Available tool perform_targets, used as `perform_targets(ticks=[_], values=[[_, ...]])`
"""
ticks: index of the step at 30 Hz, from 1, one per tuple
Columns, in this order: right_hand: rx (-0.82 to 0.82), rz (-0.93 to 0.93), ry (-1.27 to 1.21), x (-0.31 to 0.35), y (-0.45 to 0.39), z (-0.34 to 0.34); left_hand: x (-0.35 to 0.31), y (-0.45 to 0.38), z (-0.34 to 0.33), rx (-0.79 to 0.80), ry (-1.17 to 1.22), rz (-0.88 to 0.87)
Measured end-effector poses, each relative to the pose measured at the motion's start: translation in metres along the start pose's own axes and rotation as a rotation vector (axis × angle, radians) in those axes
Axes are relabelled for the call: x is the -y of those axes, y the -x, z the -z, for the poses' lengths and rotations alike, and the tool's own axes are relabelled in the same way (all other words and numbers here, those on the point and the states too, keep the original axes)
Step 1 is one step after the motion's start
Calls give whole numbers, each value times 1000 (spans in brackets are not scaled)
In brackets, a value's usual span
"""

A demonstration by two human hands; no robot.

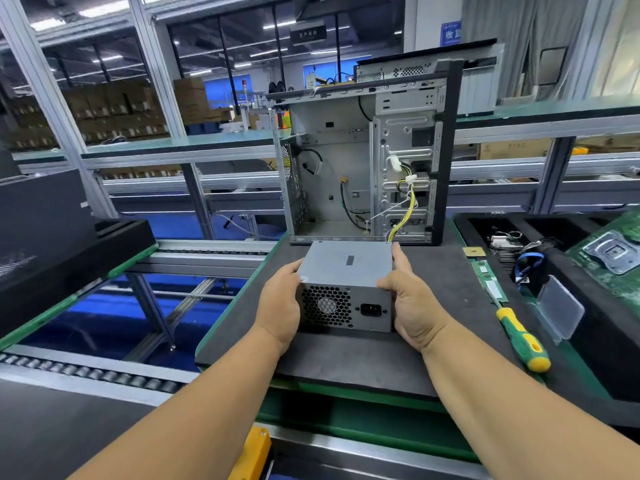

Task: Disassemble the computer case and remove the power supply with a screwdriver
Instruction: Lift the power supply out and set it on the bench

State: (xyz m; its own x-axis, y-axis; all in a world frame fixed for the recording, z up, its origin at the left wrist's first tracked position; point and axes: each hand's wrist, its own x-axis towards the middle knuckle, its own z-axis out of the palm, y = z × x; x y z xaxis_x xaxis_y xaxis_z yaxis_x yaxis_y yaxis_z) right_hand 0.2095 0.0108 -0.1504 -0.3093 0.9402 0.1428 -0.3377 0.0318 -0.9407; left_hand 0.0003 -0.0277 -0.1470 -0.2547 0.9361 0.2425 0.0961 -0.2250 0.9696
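The left hand (280, 299) hides its own fingers behind the power supply (346, 271). The motherboard (609, 258) runs off the right edge. The blue wall sign (452, 33) is too blurred to read.

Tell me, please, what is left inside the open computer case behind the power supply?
Inside the computer case: a metal drive cage, yellow-and-white wires trailing toward the power supply, and black cables. Inside the cage is hidden.

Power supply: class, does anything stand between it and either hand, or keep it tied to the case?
Nothing lies between; both the left hand and right hand hold the power supply by its sides. Its yellow cables run into the open case.
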Motion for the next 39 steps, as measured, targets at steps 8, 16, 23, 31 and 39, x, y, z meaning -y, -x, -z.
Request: perform_targets(ticks=[8, 16, 23, 31, 39], values=[[-98, 23, 54, 10, -5, -1, -4, 4, -2, -13, 21, 67], [-30, -83, 458, 25, -16, 17, -16, 8, -5, 32, 43, 112], [-52, -33, 487, 22, -14, 18, -15, 8, -5, 39, 45, 90], [-58, 32, 389, 16, -16, 23, -17, 10, -7, 19, 38, 120], [-73, 49, 478, 16, -14, 23, -14, 9, -5, 9, 20, 110]])
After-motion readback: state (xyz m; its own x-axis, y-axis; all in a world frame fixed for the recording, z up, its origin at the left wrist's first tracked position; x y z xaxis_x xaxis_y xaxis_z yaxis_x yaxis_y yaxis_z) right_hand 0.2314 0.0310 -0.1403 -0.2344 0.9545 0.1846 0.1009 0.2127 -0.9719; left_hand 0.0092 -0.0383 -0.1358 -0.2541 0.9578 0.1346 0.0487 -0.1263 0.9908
